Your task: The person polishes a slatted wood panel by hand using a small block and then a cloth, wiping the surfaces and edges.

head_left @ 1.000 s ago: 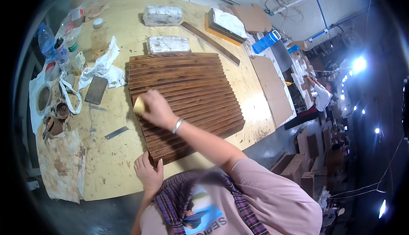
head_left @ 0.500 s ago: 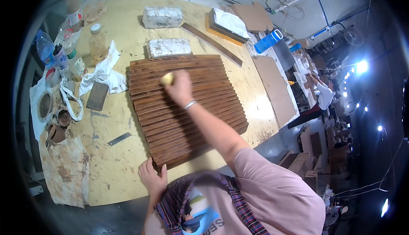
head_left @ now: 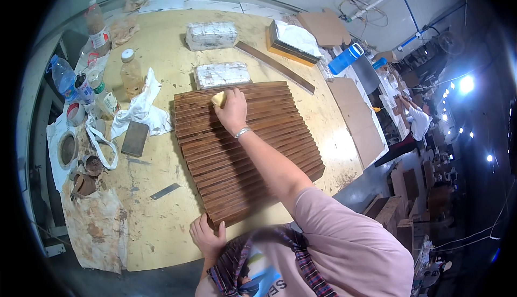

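Note:
A dark brown slatted wooden panel (head_left: 253,151), ridged across its whole top, lies on the pale yellow worktable in front of me. My right hand (head_left: 232,113) is closed around a small yellowish sponge (head_left: 219,99) and presses it onto the slats near the far edge. The sponge's far side is partly covered by my fingers. At the near left corner, my left hand (head_left: 208,237) grips the panel, thumb on one side of the corner and fingers on the other.
Two white wrapped blocks (head_left: 222,75) sit beyond the panel, one touching or almost touching it. A long wooden strip (head_left: 274,66) lies behind. Left are a dark rectangular block (head_left: 135,139), a white cloth (head_left: 141,113), bottles (head_left: 131,75), and a flat metal piece (head_left: 165,191). A person (head_left: 418,120) works far right.
My right hand and the sponge have slid toward the panel's far edge. My left hand stays at the near corner. The whole view has shifted slightly, moving everything right and down.

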Demonstrator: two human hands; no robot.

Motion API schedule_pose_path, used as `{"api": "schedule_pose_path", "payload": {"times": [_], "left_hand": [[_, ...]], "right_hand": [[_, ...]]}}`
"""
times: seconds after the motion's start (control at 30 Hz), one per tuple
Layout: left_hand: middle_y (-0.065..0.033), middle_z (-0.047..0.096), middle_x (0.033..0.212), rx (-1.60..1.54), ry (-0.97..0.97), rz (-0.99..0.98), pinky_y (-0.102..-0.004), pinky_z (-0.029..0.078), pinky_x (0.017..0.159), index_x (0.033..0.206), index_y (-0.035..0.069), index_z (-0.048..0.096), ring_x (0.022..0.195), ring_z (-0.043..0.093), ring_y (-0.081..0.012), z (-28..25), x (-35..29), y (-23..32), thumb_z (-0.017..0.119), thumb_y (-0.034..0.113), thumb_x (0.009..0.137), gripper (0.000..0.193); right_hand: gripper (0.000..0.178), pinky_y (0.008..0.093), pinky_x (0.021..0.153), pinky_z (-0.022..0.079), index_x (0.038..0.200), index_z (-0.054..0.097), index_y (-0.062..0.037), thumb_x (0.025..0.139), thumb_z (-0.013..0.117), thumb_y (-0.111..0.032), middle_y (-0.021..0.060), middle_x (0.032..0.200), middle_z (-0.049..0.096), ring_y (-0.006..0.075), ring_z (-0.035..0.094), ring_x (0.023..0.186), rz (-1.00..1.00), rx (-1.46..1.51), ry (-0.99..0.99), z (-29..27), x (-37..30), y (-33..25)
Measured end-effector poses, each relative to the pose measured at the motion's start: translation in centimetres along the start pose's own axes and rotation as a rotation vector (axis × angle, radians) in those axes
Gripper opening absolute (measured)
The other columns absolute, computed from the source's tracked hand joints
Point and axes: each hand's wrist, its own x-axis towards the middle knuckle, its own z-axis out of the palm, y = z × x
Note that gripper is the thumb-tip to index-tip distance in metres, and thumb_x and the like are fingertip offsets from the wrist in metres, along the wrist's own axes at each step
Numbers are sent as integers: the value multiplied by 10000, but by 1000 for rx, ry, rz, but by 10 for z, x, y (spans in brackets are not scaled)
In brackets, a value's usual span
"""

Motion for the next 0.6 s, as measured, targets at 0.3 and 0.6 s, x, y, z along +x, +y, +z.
{"api": "schedule_pose_path", "payload": {"times": [0.3, 0.6], "left_hand": [[-196, 577, 1141, 17, 3, 13, -504, 412, 923, 1264, -21, 529, 1043, 532, -402, -2, 0, 1, 752, 279, 773, 616], [-217, 573, 1120, 27, 2, 19, -512, 414, 932, 1259, -35, 530, 1042, 534, -413, 1, 2, 4, 744, 264, 785, 600]], "right_hand": [[289, 414, 905, 515, 914, 647, -4, 748, 809, -177, 175, 1008, 616, 313, 594, 984, -17, 156, -329, 15, -12, -43], [338, 420, 836, 513, 911, 614, -14, 753, 824, -225, 163, 949, 589, 316, 578, 918, -144, 268, -220, -18, -35, -42]]}}
